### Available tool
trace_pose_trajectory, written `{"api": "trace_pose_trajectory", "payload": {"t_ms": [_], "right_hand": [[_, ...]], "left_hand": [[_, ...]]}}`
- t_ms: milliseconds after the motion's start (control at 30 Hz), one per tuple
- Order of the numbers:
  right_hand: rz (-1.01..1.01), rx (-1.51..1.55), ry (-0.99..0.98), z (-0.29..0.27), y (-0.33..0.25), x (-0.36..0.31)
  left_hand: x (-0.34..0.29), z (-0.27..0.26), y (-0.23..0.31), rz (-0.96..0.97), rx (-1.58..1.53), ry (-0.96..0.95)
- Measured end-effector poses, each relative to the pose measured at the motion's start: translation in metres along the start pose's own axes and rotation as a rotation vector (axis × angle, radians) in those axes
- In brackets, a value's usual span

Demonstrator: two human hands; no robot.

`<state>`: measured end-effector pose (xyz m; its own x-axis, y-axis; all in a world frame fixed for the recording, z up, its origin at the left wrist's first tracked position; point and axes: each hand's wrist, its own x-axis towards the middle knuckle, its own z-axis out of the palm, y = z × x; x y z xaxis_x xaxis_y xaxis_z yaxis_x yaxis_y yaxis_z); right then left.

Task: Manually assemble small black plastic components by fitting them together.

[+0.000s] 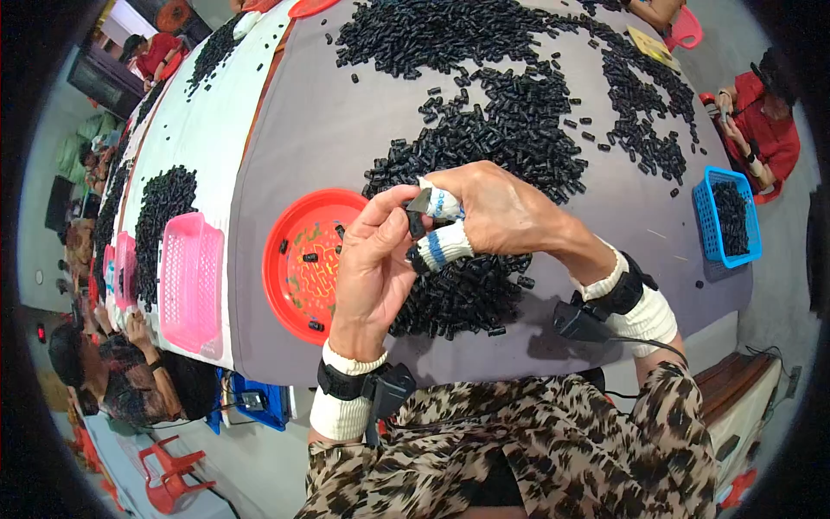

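In front of my chest, my left hand (pixel 373 259) pinches a small black cylindrical part (pixel 416 227) between thumb and index finger. My right hand (pixel 501 208) meets it from the right, with white wraps on its thumb and a finger. A flat grey blade-like piece (pixel 420 201) sticks out at the right fingertips, against the black part. Its full shape is hidden by the fingers. Below and behind my hands spreads a heap of similar black parts (pixel 462 298). Close by on the left, a round red tray (pixel 278 259) has several black parts in it.
A grey cloth (pixel 303 130) covers the table, with more black heaps (pixel 432 35) farther back. Pink baskets (pixel 190 285) stand left, a blue basket (pixel 711 221) of black parts right. People in red sit at the right (pixel 769 130) and far left; another person (pixel 130 372) works nearer left.
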<state>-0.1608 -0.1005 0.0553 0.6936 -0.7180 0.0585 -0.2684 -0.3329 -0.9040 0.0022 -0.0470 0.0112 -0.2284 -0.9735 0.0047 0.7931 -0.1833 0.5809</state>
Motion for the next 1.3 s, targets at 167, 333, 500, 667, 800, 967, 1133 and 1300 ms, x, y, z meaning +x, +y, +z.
{"api": "trace_pose_trajectory", "payload": {"t_ms": [167,333,500,667,800,967,1133,1300], "right_hand": [[-0.017,-0.013,-0.021,-0.001,0.002,-0.001],[-0.039,-0.055,-0.024,0.0,0.008,-0.002],[-0.046,-0.108,-0.036,0.001,0.011,0.0],[-0.082,-0.116,-0.024,0.004,0.013,-0.001],[-0.08,-0.122,-0.011,0.005,0.011,-0.003],[-0.116,-0.031,0.039,0.006,0.01,-0.005],[-0.047,-0.027,0.072,0.001,0.005,-0.006],[-0.047,-0.033,0.048,-0.001,0.005,-0.008]], "left_hand": [[0.001,-0.001,-0.001,0.007,0.037,0.004],[0.002,0.003,-0.001,-0.002,0.03,-0.002],[0.002,0.0,-0.001,0.013,0.059,-0.001],[0.002,0.002,0.001,-0.002,0.066,-0.002],[0.002,-0.001,-0.001,0.01,0.124,0.031],[0.002,0.005,-0.001,0.011,0.033,-0.002],[0.003,0.004,-0.005,0.02,0.022,-0.019],[0.004,0.003,-0.006,0.033,0.049,-0.012]]}}
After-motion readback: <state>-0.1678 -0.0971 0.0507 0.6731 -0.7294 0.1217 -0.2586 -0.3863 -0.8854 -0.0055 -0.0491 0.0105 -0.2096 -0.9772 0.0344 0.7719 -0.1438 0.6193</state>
